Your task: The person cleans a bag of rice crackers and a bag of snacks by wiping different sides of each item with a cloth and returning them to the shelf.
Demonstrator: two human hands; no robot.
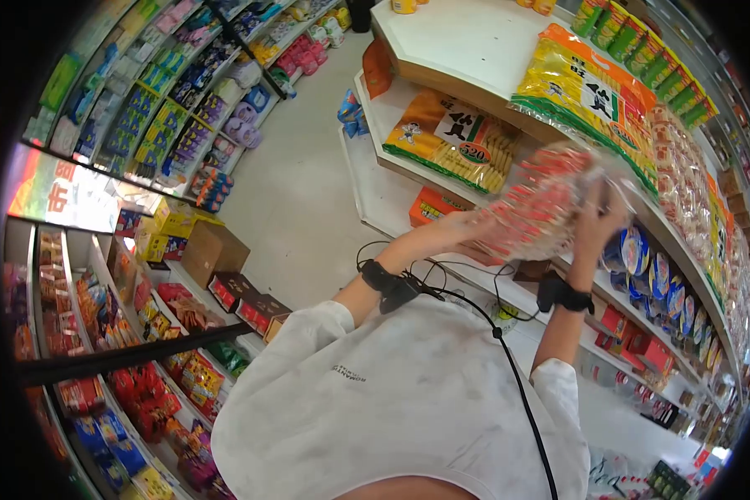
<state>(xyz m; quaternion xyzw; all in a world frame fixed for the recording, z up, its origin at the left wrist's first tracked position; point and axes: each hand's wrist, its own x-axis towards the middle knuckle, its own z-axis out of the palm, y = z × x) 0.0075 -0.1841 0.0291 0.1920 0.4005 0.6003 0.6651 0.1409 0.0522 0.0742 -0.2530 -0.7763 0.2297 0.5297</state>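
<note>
A clear plastic bag of red-and-white wrapped snacks (537, 204) is held up in front of the shelf, blurred by motion. My right hand (600, 218) grips its right end, fingers curled over the crinkled plastic. At the lower left side, my left hand (485, 228) holds the same bag; most of its fingers are hidden behind the plastic. Just beyond the bag, a yellow-orange rice cracker pack (454, 137) lies on a shelf tier. A larger yellow pack (587, 92) is on the upper tier, close to my right hand.
Green canisters (629, 42) line the upper shelf, with clear snack bags (679, 158) to the right. Blue-lidded cups (658, 275) sit below. Black cables (508, 367) hang across my shirt. A cardboard box (214, 252) and stocked shelves (167, 367) stand left of the aisle floor (296, 183).
</note>
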